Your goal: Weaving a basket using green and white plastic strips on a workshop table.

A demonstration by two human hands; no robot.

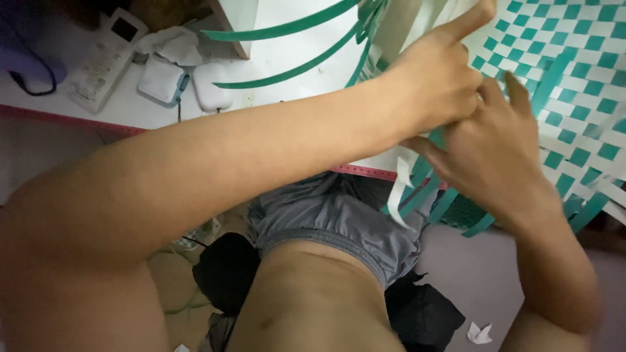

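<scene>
Pinching green strip (551,81) – L hand (435,81) & R hand (495,153) grips clamped – at mat (580,98) edge.

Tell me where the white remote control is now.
The remote lies at the top left of the head view on the white table, left of two small white devices and far from both hands.

A white flat-topped table (280,62) with a red patterned edge strip (72,120) occupies the upper part of the view under dim, even light. At its far left lie a white rectangular remote control (104,58), crumpled white cloth (171,44) and two white rounded devices (186,85). Below, a pale grey floor (469,274) carries dark bundled fabric (225,270) and a small white paper scrap (479,334).
</scene>
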